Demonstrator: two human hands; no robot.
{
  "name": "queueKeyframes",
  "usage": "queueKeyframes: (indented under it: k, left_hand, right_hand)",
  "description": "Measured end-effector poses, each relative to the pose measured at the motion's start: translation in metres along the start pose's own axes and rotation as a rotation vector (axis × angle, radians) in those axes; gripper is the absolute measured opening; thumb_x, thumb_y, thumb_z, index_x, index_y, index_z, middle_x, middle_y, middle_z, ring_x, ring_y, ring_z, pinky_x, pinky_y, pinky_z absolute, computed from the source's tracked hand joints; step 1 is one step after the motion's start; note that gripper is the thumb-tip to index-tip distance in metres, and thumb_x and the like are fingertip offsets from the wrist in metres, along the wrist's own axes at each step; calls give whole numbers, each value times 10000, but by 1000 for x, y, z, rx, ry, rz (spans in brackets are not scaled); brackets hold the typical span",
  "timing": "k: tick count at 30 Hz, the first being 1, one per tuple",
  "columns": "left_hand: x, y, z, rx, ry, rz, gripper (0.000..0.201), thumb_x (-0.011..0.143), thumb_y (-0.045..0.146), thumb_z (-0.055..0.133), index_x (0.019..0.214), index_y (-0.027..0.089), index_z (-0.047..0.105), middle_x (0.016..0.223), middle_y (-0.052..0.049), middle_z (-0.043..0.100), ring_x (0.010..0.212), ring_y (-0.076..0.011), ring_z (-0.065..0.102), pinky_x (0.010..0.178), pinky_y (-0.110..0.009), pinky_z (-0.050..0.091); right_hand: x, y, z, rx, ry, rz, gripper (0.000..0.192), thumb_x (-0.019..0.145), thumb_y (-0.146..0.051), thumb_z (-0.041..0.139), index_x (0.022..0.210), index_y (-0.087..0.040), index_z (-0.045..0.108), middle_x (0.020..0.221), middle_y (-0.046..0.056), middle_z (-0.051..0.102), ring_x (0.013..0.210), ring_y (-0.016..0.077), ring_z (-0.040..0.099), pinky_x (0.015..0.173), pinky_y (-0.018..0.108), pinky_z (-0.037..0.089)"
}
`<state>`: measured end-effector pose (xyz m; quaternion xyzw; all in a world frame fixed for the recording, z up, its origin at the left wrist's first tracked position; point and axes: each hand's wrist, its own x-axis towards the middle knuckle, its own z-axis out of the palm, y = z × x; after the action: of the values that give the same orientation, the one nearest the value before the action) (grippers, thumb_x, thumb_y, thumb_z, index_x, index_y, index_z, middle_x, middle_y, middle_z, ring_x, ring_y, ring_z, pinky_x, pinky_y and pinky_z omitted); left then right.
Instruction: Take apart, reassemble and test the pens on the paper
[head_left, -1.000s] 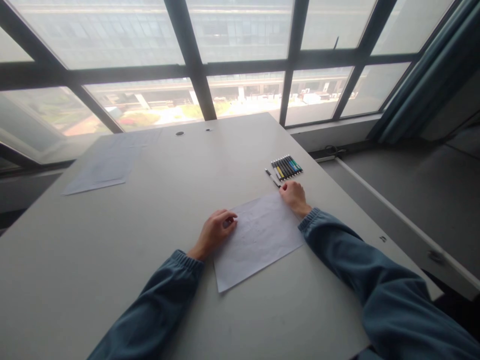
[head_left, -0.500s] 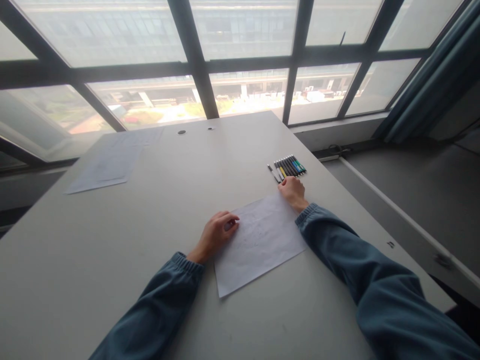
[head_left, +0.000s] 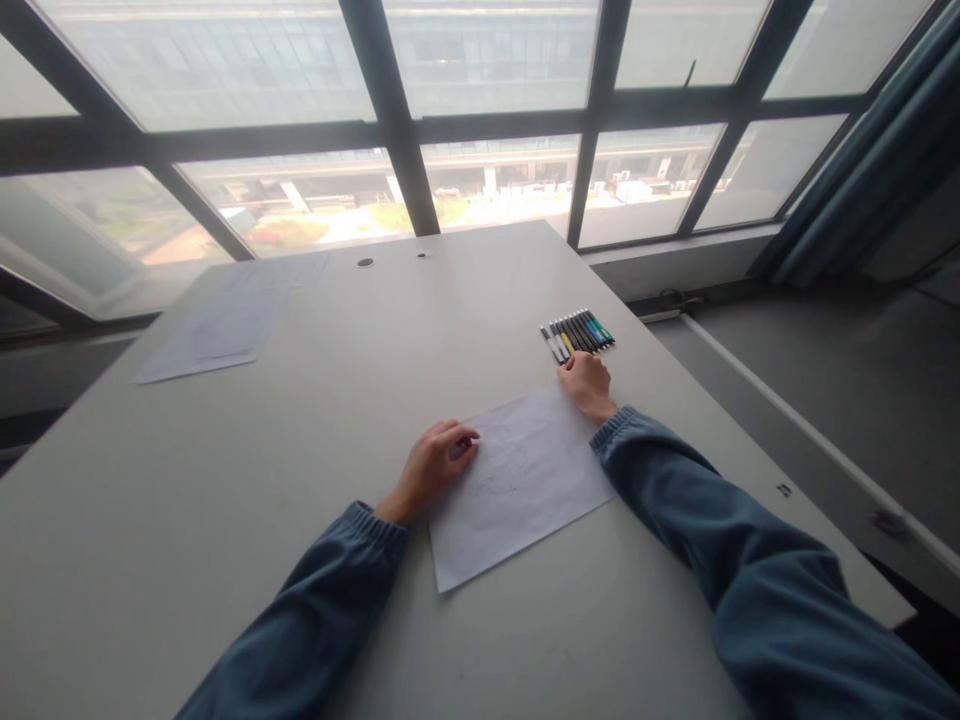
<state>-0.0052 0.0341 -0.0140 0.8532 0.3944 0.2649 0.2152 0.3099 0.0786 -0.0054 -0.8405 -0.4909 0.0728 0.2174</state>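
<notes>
Left hand (head_left: 433, 467) resting on left edge of white sheet of paper (head_left: 517, 485), fingers curled loosely, fingertips pressing sheet; nothing grasped. Right hand (head_left: 587, 384) at far right corner of sheet, loosely curled, knuckles toward row of markers (head_left: 578, 333); whether grip encloses anything cannot be told, fingertips hidden behind hand. Sheet lying flat on pale grey table (head_left: 322, 420), near centre, turned at a slant, faint pencil lines on surface. Markers laid side by side just beyond right hand, near right table edge, caps in white, yellow, black, blue and green. Second sheet of paper (head_left: 217, 330) flat at far left of table, well apart from hands. Two small round holes (head_left: 365, 262) at far edge of table. Dark-framed window (head_left: 480, 120) beyond table; blue-grey curtain (head_left: 862, 170) at far right. Blue sleeves covering both forearms.
</notes>
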Motion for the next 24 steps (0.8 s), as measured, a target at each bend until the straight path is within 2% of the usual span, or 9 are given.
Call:
queueKeyframes:
  k: [24]
  left_hand:
    - [1,2,0,-2,-5,-9,197,948,300,547,969,222,727,910,-53,686,868,-193,618,819,-339,496]
  right_hand:
    - [0,2,1,-7,8,-12,204,925,-267,556,957,-185,740,960,138,744,938,255,713,837,329,510]
